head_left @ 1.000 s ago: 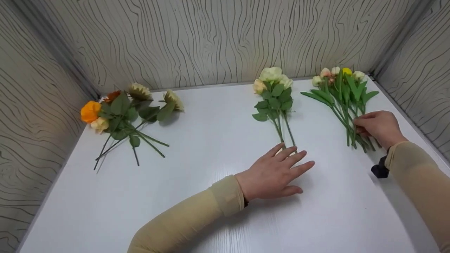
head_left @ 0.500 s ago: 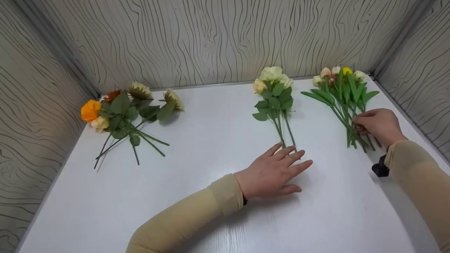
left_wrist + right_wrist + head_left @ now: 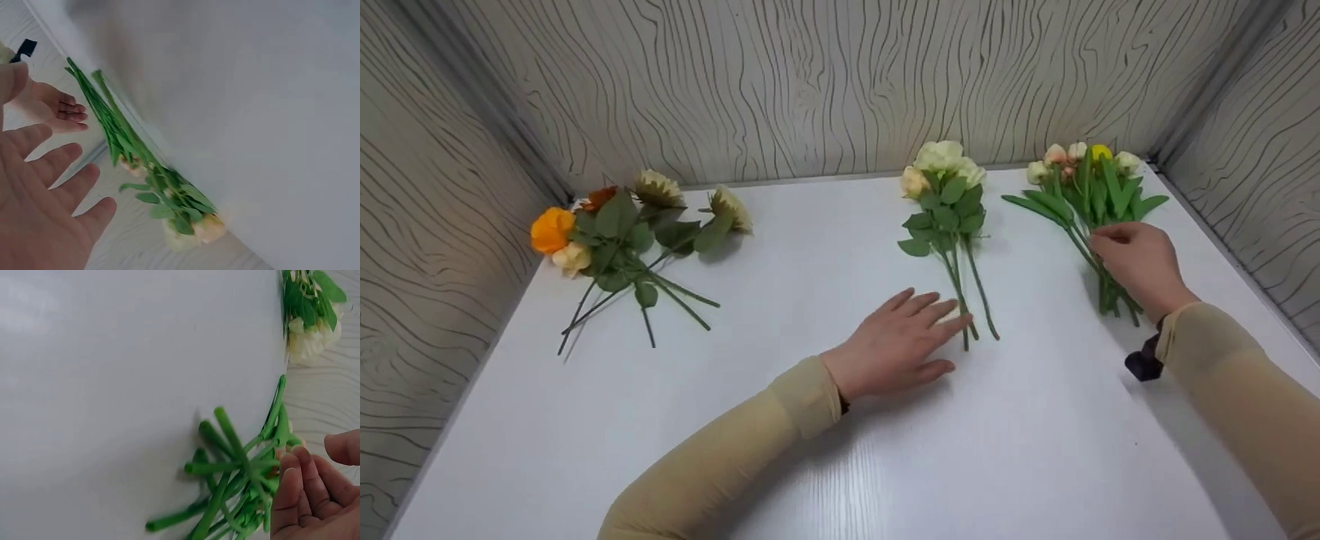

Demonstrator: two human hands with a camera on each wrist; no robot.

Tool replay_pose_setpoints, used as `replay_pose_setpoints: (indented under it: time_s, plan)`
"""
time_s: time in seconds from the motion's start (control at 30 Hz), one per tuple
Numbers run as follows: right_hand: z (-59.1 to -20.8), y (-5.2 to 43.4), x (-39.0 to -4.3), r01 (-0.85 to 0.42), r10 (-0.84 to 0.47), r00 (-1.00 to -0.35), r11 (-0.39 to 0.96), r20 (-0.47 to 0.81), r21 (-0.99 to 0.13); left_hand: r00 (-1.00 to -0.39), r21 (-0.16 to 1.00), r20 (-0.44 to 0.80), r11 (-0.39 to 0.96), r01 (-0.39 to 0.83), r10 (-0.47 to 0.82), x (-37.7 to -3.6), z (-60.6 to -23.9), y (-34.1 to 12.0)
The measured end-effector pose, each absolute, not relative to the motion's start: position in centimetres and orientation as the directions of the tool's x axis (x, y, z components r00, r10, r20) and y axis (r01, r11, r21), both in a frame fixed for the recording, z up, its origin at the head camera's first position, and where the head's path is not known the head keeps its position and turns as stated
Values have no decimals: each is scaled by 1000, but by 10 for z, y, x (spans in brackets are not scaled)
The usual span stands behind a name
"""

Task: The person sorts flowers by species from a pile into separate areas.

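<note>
Left hand [image 3: 896,341] has slid left off the cream rose stems [image 3: 971,296], fingers flat; right hand [image 3: 1136,264] pinches the tulip stems [image 3: 1102,281] near the table's right edge [image 3: 1222,247].

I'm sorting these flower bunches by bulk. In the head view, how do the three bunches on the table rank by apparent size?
1. Orange-and-cream bunch, the widest spread.
2. Tulip bunch and white rose bunch look alike; the right hand hides part of the tulip stems, so I won't rank them.

White bench [image 3: 825,465] with faint woodgrain finish, enclosed on three sides, back wall panel [image 3: 810,82], left wall panel [image 3: 427,247], right wall panel [image 3: 1260,150], all pale grey-beige with dark wavy woodgrain lines, even diffuse light, soft shadows on the surface
</note>
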State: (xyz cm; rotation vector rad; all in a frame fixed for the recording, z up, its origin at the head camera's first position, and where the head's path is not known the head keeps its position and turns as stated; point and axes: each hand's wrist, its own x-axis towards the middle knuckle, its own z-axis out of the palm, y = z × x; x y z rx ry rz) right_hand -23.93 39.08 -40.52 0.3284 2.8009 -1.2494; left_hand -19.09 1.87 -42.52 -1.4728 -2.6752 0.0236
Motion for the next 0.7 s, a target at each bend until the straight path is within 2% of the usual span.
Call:
replay_pose_setpoints:
  time_s: [0.2, 0.4, 0.6, 0.7]
  plan:
    - [-403, 332, -237, 64, 86, -996, 692, -5, -719, -721, 91, 171, 718, 690, 671, -229, -432, -55]
    - [-403, 262, -231, -197, -128, -980, 724, 152, -661, -871, 183, 255, 863, 470, 420, -256, -430, -151]
    - [-404, 191, -225, -365, -345, -926, 724, 152, -585, -938, 227, 274, 933, 279, 214, -264, -425, -235]
    - [-409, 157, -218, -467, -463, -874, 712, 149, -524, -956, 209, 253, 957, 201, 146, -265, -425, -266]
